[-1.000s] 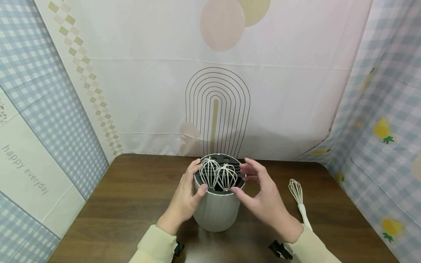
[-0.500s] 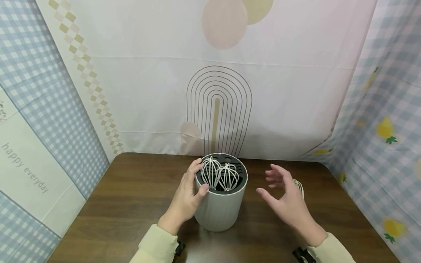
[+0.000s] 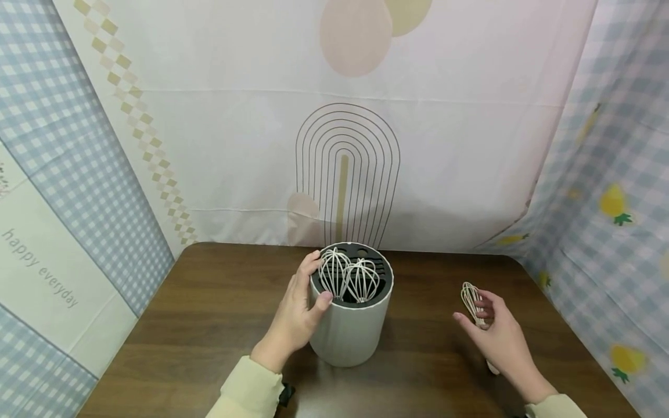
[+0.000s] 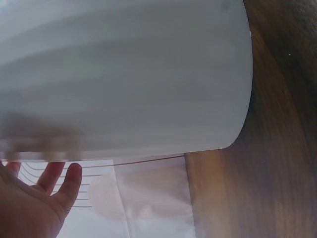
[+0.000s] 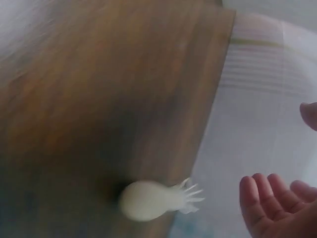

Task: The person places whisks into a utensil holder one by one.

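Observation:
A pale grey, ribbed knife and utensil holder (image 3: 349, 334) stands on the table with a black slotted top. Two wire whisks, a left one (image 3: 333, 271) and a right one (image 3: 363, 281), stick up out of its front opening. My left hand (image 3: 292, 316) holds the holder's left side, thumb in front and fingers round the back at the rim. A small third whisk (image 3: 471, 299) lies at the right; the right wrist view shows its white handle end (image 5: 143, 201). Just above it hovers my right hand (image 3: 499, 337), thumb and fingers apart, hiding part of the handle.
The brown wooden table (image 3: 219, 325) runs back to a white printed cloth (image 3: 235, 157). Blue checked cloths hang at both sides, the right one (image 3: 580, 232) near the table's right edge.
My right hand has left the holder's right rim and moved right and nearer to the loose whisk. The left hand stays at the holder. The whisks in the holder stand as before.

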Available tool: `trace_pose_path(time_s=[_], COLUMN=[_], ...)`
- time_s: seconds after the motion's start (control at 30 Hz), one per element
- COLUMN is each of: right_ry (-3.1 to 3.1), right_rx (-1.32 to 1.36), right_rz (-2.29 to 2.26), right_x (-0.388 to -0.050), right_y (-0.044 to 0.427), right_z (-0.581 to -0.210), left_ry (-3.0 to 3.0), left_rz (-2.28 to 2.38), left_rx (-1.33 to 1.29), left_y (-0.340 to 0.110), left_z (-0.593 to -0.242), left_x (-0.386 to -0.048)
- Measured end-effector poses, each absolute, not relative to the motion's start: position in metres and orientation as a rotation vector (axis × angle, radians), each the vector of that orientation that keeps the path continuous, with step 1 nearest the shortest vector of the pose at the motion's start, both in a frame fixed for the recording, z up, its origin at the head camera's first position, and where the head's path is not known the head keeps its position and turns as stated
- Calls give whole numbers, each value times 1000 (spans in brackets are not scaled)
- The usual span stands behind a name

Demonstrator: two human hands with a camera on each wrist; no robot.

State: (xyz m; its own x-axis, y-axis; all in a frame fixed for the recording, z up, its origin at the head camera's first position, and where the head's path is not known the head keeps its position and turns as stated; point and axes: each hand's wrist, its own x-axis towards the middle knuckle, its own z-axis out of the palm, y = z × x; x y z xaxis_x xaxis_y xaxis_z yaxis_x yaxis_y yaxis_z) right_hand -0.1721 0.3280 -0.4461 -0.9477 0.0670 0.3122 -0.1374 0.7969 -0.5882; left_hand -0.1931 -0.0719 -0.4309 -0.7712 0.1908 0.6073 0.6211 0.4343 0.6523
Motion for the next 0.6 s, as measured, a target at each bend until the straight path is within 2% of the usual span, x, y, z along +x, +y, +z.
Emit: trace_pose_path(time_s=[0.27,0.6], right_ry=[-2851,-2927], right_rx=[-193,-342], right_rz=[1009,1178], right_x=[-174,-178], right_y=[357,374], right_z=[-458,-470], left_ry=[-2242,-2249], left_rz=[-1289,-1295], left_rx=[-689,-691], left_y=[-72,-72], left_z=[-430,-429], left_x=[-193,-192])
